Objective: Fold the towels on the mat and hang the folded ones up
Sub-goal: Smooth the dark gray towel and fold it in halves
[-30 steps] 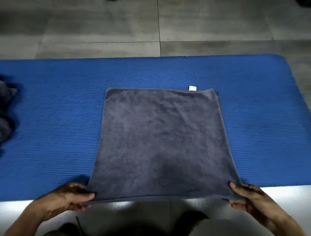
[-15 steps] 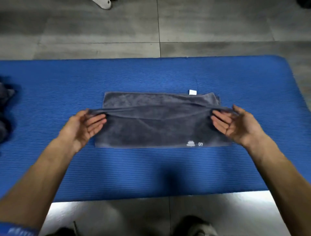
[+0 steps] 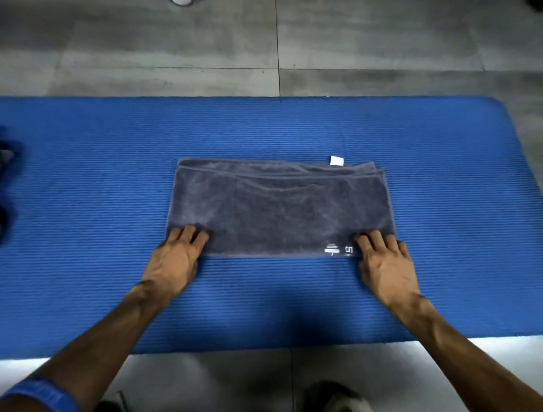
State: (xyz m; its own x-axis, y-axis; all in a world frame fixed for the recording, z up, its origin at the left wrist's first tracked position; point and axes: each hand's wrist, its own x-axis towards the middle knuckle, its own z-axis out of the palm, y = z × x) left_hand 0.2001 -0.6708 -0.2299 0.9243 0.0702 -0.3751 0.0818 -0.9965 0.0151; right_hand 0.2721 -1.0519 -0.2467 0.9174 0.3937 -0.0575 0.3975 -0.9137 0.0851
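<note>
A dark grey towel [image 3: 279,206] lies folded into a wide strip in the middle of the blue mat [image 3: 88,176]. A white tag sticks out at its far right edge and a white logo shows near its front right corner. My left hand [image 3: 176,258] rests palm down on the front left corner with its fingers flat on the cloth. My right hand [image 3: 385,261] lies the same way on the front right corner. Neither hand grips the towel.
More dark cloth [image 3: 6,182] lies at the mat's left edge, mostly out of frame. Grey floor tiles [image 3: 205,50] run beyond the mat. A white shoe [image 3: 182,2] shows at the top edge, and a shoe [image 3: 332,397] on the floor near me.
Both hands carried the near edge of the towel away from me and laid it on the far edge, halving the towel. They then came back and settled flat on the new front corners.
</note>
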